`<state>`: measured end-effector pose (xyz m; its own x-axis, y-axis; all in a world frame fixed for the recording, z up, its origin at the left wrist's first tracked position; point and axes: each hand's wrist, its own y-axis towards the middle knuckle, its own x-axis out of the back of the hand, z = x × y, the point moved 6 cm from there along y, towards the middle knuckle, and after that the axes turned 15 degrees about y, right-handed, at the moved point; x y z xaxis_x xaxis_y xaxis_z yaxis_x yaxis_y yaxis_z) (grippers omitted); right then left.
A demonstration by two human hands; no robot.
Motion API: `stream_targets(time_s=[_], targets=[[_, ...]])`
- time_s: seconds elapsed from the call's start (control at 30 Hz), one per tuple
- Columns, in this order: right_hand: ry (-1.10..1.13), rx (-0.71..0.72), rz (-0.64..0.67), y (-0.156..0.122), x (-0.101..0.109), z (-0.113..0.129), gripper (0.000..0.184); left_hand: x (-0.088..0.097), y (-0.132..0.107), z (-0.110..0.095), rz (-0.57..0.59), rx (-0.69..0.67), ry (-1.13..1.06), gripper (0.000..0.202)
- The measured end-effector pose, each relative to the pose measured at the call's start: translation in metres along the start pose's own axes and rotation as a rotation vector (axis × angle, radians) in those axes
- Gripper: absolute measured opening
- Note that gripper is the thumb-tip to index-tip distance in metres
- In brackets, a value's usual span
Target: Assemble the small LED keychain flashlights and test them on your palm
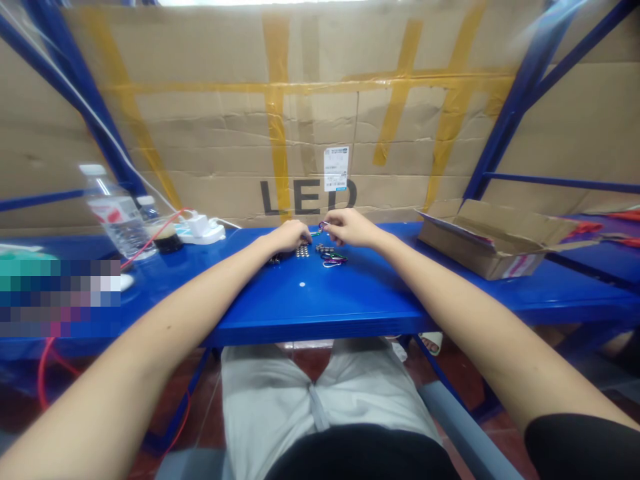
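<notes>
Over the blue table (270, 300), my right hand (353, 228) pinches a small purple metal carabiner (323, 227) between thumb and fingers. Close by on the left, my left hand (291, 236) has its fingers pressed together; a thin green piece (315, 233) shows at their tips, and what they grip is too small to make out. Below the hands lie rows of small shiny metal discs (303, 252). Right of these is a little heap of coloured carabiners (334, 259), purple, green and silver. Small dark parts (275, 259) sit partly hidden by my left wrist.
An open cardboard box (480, 247) stands on the right. To the left are a water bottle (117, 213), a cup of dark liquid (167, 241) and a white power strip (207, 233). A large taped cardboard sheet (215, 147) closes off the back. Blue frame posts (520, 100) flank it.
</notes>
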<state>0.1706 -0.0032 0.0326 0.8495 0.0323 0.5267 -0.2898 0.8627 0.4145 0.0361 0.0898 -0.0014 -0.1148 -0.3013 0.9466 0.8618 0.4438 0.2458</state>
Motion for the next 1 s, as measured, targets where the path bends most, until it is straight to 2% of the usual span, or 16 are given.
stream_targets(time_s=[0.17,0.43,0.53,0.73,1.0], targets=[[-0.002,-0.009,0.004,-0.0005,-0.0004,0.0015,0.011,0.0011,0.0016,0.0007,-0.002,0.064,0.093,0.021],[-0.003,-0.002,0.008,-0.0012,-0.0004,0.0036,0.011,0.0058,-0.0001,-0.0022,-0.038,0.153,0.031,0.015],[-0.010,-0.002,0.005,-0.0015,0.0003,0.0035,0.010,0.0056,-0.0008,-0.0021,-0.017,0.136,-0.002,0.020],[-0.017,-0.009,0.005,-0.0017,0.0010,0.0049,0.009,0.0092,-0.0041,-0.0001,-0.018,0.104,-0.085,0.050],[-0.021,-0.021,0.004,-0.0023,0.0008,0.0048,0.009,0.0084,-0.0075,0.0002,0.061,0.096,-0.124,0.052]])
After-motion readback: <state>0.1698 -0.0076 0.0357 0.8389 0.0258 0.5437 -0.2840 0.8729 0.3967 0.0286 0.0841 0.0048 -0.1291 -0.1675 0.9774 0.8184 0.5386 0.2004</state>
